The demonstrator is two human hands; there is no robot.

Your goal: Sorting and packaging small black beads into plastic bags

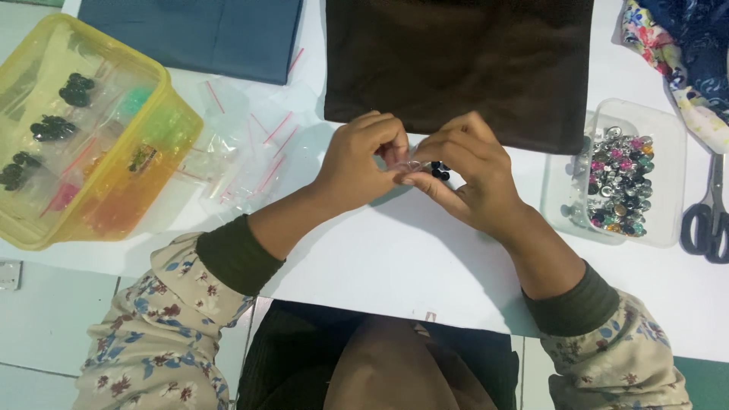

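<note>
My left hand (361, 163) and my right hand (463, 178) meet over the white work surface (395, 258), fingertips pinched together on a small clear plastic bag (414, 165). A few small black beads (440, 171) show inside the bag between my fingers. Most of the bag is hidden by my fingers. Both wrists wear dark green cuffs under floral sleeves.
A yellow plastic box (80, 133) with bagged black, green and red beads stands at the left, beside loose clear zip bags (239, 156). Dark brown cloth (459, 64) and blue cloth (197, 34) lie behind. A clear tray (668, 220) of metallic buttons and scissors (710, 220) sit right.
</note>
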